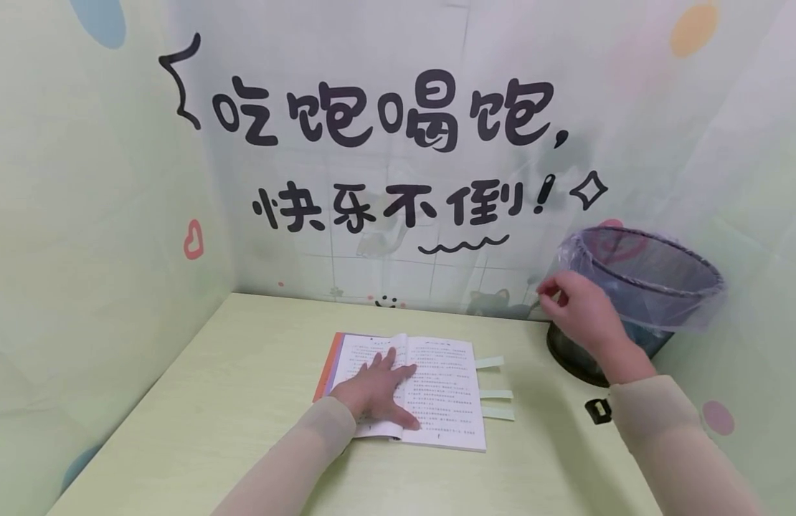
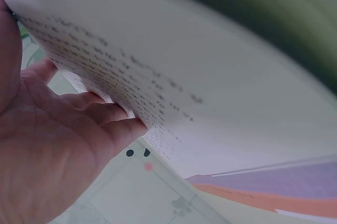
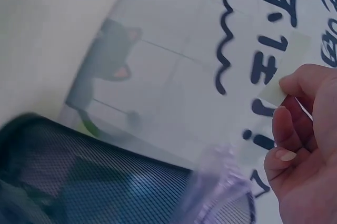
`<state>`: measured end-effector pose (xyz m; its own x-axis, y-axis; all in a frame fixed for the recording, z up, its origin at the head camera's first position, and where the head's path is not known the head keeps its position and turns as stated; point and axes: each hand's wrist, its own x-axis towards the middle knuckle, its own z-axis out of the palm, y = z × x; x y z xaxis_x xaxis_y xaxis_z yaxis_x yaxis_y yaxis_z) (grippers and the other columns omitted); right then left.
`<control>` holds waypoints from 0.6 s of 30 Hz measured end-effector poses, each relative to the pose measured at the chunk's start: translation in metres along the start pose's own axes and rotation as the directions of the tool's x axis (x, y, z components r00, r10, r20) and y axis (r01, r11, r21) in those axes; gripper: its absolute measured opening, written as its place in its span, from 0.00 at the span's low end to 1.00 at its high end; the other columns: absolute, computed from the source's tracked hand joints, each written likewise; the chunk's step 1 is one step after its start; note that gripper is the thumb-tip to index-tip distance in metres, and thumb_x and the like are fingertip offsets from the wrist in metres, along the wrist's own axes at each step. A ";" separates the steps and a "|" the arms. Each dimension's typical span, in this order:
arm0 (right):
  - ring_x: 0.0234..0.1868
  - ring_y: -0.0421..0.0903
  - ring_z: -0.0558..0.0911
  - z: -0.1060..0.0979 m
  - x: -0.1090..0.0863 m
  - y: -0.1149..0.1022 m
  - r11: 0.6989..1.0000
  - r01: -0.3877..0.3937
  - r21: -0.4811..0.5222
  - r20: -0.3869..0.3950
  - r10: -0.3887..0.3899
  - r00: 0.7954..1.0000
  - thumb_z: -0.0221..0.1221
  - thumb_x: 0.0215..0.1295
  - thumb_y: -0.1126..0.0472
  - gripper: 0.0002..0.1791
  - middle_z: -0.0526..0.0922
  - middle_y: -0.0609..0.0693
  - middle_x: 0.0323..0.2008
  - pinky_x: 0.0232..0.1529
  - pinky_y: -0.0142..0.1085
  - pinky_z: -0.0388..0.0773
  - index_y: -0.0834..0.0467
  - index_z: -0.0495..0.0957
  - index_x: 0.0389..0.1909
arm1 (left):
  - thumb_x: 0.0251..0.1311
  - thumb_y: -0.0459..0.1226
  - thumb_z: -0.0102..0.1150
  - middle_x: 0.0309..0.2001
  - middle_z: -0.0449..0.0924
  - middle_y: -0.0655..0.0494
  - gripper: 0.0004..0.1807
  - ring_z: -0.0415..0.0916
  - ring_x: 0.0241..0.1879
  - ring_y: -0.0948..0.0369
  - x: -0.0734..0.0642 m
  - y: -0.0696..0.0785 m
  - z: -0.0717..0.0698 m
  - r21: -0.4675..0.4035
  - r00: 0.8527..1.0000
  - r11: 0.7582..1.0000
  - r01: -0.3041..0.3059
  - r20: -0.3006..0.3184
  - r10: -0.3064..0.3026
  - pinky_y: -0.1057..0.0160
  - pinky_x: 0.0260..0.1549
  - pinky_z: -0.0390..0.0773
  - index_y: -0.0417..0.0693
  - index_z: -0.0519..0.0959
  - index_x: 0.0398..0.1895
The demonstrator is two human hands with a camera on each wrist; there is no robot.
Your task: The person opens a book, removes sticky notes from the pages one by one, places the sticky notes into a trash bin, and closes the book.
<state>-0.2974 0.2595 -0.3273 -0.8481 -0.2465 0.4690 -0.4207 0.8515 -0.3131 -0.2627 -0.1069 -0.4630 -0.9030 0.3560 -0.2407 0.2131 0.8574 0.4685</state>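
Note:
An open book (image 1: 439, 423) with printed pages lies on the table. My left hand (image 1: 377, 390) rests across its left page and gutter, fingers spread; the left wrist view has the fingertips touching the page (image 2: 237, 108). Out from the book's right edge stick several pale green sticky tabs (image 1: 498, 413). My right hand (image 1: 581, 308) is raised in front of the bin's left side. In the right wrist view, its thumb and index finger pinch a pale green sticky tab (image 3: 295, 56), which is hard to make out in the head view.
A dark mesh trash bin (image 1: 569, 358), lined with a clear plastic bag (image 1: 682, 312), leans at the table's right rear. A small black object (image 1: 598, 411) lies near the right forearm. Printed cloth walls (image 1: 385, 43) enclose the table (image 1: 198, 401) at the back and sides.

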 end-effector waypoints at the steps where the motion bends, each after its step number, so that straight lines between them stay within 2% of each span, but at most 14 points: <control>1: 0.38 0.52 0.82 -0.008 0.002 0.000 1.000 0.000 -0.006 -0.025 0.000 1.000 0.63 0.74 0.67 0.06 0.88 0.58 0.42 0.42 0.47 0.80 0.60 0.87 0.45 | 0.48 0.61 0.86 0.91 0.43 0.43 0.61 0.40 0.90 0.38 0.000 0.000 0.000 -0.001 1.000 1.000 0.000 -0.001 0.000 0.32 0.86 0.52 0.64 0.66 0.86; 7: 0.38 0.54 0.81 -0.047 0.008 0.007 0.997 -0.070 -0.023 -0.127 0.066 0.990 0.61 0.77 0.64 0.08 0.87 0.61 0.43 0.39 0.44 0.77 0.62 0.87 0.48 | 0.48 0.62 0.86 0.91 0.42 0.43 0.61 0.39 0.90 0.38 -0.002 0.001 0.001 -0.002 1.000 1.000 -0.005 0.006 0.005 0.32 0.86 0.51 0.64 0.66 0.86; 10: 0.39 0.53 0.80 -0.063 0.009 0.013 0.992 -0.120 -0.029 -0.183 0.112 0.977 0.60 0.78 0.63 0.10 0.86 0.63 0.44 0.37 0.37 0.75 0.63 0.86 0.49 | 0.48 0.62 0.86 0.91 0.42 0.43 0.61 0.39 0.90 0.37 -0.003 0.001 0.001 0.000 1.000 1.000 -0.009 0.007 0.009 0.32 0.86 0.51 0.64 0.66 0.86; 14: 0.38 0.47 0.77 -0.078 0.008 0.022 0.980 -0.197 -0.010 -0.237 0.189 0.953 0.58 0.80 0.59 0.13 0.87 0.64 0.46 0.33 0.25 0.68 0.64 0.85 0.51 | 0.49 0.61 0.86 0.91 0.43 0.42 0.61 0.40 0.90 0.37 -0.004 0.002 0.000 0.003 1.000 1.000 -0.022 0.004 0.022 0.33 0.86 0.51 0.62 0.66 0.86; 18: 0.40 0.49 0.79 -0.086 0.007 0.030 0.965 -0.262 0.007 -0.247 0.256 0.935 0.56 0.81 0.56 0.17 0.87 0.67 0.49 0.32 0.22 0.66 0.65 0.84 0.53 | 0.49 0.61 0.86 0.91 0.42 0.41 0.61 0.40 0.90 0.37 -0.005 0.001 -0.001 0.004 1.000 1.000 -0.030 0.004 0.030 0.33 0.87 0.50 0.61 0.66 0.86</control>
<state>-0.2881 0.3234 -0.2628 -0.8208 0.1017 0.5621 -0.1857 0.8830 -0.4310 -0.2582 -0.1077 -0.4607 -0.8947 0.3830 -0.2297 0.2418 0.8479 0.4718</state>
